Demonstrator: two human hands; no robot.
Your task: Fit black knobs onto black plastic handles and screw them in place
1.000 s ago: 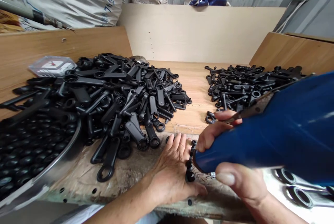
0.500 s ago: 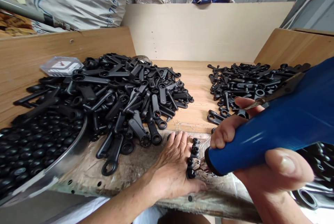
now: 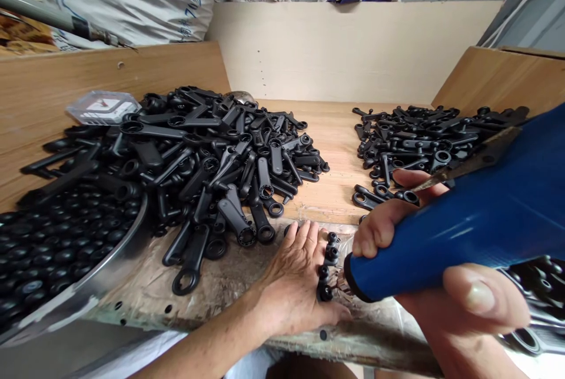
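My left hand lies flat on the worn front of the bench, fingers stretched out and pressed against a small black plastic part with several round knobs, thumb under it. My right hand is wrapped round a thick blue power tool, finger on its metal trigger lever. The tool's nose sits right beside the black part, its tip hidden behind the barrel.
A big heap of black wrench-shaped handles fills the left of the wooden bench; a smaller heap lies at the right. A metal bowl of black round caps stands front left. A clear plastic box sits by the left wall.
The blue tool and my right hand have lifted slightly and drawn back to the right from the black part. My left hand has stayed on the part.
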